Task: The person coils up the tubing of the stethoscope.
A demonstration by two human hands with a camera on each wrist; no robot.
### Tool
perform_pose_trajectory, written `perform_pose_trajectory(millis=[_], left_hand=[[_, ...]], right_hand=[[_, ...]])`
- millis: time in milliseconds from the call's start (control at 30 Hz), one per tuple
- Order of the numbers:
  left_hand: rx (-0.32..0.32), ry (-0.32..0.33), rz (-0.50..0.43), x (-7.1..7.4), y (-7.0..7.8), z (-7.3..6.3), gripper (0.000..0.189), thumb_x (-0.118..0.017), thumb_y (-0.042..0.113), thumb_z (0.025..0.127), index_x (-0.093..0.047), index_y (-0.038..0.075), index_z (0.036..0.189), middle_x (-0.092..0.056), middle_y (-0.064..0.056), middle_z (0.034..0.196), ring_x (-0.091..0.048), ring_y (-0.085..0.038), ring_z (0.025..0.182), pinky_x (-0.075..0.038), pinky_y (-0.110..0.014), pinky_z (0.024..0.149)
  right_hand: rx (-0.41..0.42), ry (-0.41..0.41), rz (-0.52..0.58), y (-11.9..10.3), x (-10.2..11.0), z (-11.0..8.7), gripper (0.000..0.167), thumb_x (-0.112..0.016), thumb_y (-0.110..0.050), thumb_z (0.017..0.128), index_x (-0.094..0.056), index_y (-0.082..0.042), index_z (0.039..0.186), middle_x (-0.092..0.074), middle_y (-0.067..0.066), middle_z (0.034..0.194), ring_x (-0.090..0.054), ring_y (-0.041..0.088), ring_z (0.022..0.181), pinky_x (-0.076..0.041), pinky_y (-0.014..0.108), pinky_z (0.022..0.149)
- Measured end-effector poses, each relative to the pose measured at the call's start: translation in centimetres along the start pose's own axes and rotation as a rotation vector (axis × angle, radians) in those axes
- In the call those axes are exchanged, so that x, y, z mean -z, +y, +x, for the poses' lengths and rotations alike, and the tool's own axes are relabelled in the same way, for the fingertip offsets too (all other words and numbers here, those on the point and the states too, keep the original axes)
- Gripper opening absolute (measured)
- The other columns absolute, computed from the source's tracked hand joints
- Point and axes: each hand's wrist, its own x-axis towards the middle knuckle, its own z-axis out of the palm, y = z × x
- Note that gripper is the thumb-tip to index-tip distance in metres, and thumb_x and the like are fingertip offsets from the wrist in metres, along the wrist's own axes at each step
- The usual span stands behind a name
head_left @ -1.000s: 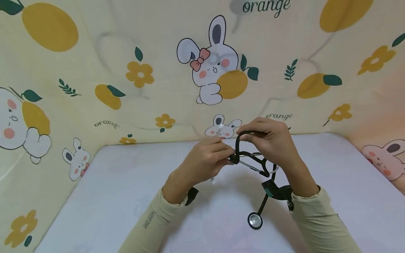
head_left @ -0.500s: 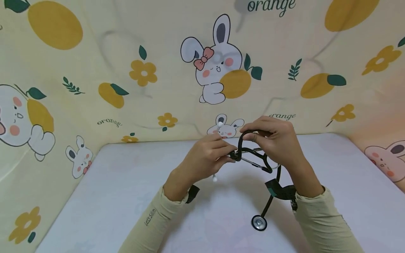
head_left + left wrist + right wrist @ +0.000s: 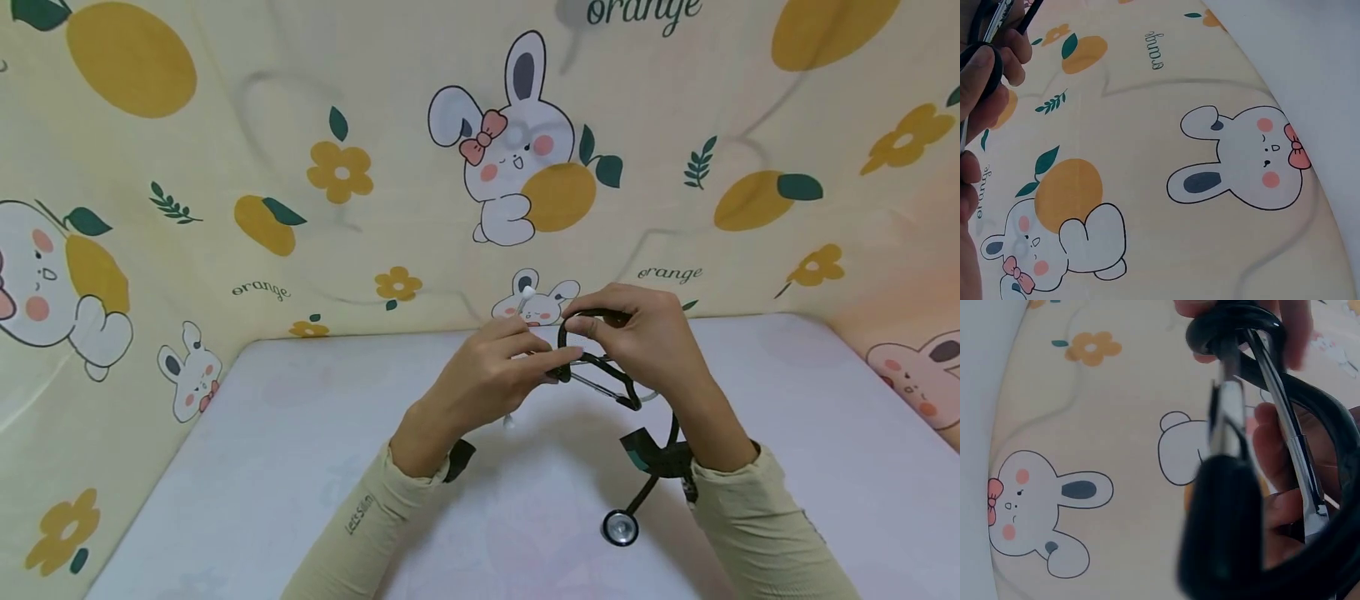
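Both hands hold a black stethoscope (image 3: 627,392) above the white table. My left hand (image 3: 491,371) pinches the wrap of black tubing around the metal ear tubes, its index finger stretched along the tubing. White ear tips (image 3: 528,293) stick out above and below that hand. With thumb and fingers, my right hand (image 3: 637,329) pinches a raised loop of the tubing. The round chest piece (image 3: 620,527) hangs at the lower end, below the right wrist. In the right wrist view the tubing (image 3: 1225,519) and shiny ear tubes (image 3: 1294,444) fill the near right side, with a loop wound around them.
A white table (image 3: 315,467) lies under the hands. Behind it stands a cream backdrop (image 3: 420,50) printed with rabbits, oranges and flowers. Black straps (image 3: 660,457) sit at the wrists.
The left index finger has stretched forward over the tubing. The chest piece has swung slightly right. Both hands keep their hold on the stethoscope.
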Motion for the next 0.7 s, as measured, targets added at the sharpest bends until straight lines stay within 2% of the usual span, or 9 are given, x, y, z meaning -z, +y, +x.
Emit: perform_pose_trajectory(millis=[67,200,300,467,600,700], left_hand=[[-0.014,0.010,-0.014,-0.1,-0.1,0.0,0.031,-0.081,0.029,0.081,-0.078,0.018,0.110,-0.074,0.006,0.084,-0.062,-0.010,0.085,-0.052,-0.021,0.083],[-0.008,0.023,-0.077,-0.4,-0.1,0.0,0.031,-0.085,0.034,0.077,-0.078,0.014,0.099,-0.075,0.005,0.085,-0.063,-0.010,0.086,-0.050,-0.021,0.082],[-0.011,0.016,-0.117,-0.4,-0.1,0.0,0.027,-0.085,0.032,0.078,-0.078,0.014,0.097,-0.075,0.005,0.086,-0.062,-0.011,0.086,-0.050,-0.021,0.082],[-0.025,-0.018,-0.157,-0.2,0.1,0.1,0.023,-0.082,0.026,0.083,-0.078,0.014,0.102,-0.076,0.004,0.091,-0.061,-0.012,0.088,-0.050,-0.022,0.083],[-0.028,-0.022,-0.168,0.0,0.0,0.0,0.024,-0.082,0.024,0.083,-0.078,0.012,0.104,-0.077,0.003,0.091,-0.062,-0.012,0.088,-0.050,-0.022,0.083],[-0.030,-0.005,-0.168,0.3,-0.2,0.0,0.025,-0.082,0.023,0.082,-0.078,0.012,0.104,-0.077,0.003,0.091,-0.063,-0.012,0.089,-0.051,-0.023,0.084]], right_hand=[[-0.043,-0.036,-0.001,0.0,0.0,0.1,0.009,-0.079,-0.021,0.086,-0.080,-0.019,0.094,-0.075,-0.001,0.088,-0.055,0.015,0.071,-0.043,0.023,0.057],[-0.069,-0.144,0.025,0.4,0.5,0.3,0.015,-0.078,-0.029,0.087,-0.080,-0.021,0.099,-0.076,-0.001,0.094,-0.061,0.017,0.077,-0.048,0.024,0.061],[-0.058,-0.259,0.059,1.3,1.2,0.5,0.019,-0.072,-0.031,0.092,-0.077,-0.020,0.107,-0.075,0.000,0.101,-0.062,0.017,0.083,-0.051,0.024,0.067],[-0.049,-0.418,0.157,3.0,2.0,0.8,0.028,-0.058,-0.023,0.101,-0.063,-0.018,0.128,-0.067,0.004,0.110,-0.060,0.018,0.090,-0.051,0.026,0.075],[-0.050,-0.456,0.263,3.6,1.8,1.0,0.034,-0.054,-0.018,0.103,-0.052,-0.013,0.137,-0.060,0.009,0.112,-0.059,0.020,0.093,-0.051,0.028,0.079],[-0.039,-0.432,0.323,4.0,1.6,1.2,0.035,-0.052,-0.013,0.104,-0.049,-0.008,0.138,-0.058,0.010,0.111,-0.058,0.019,0.091,-0.050,0.027,0.079]])
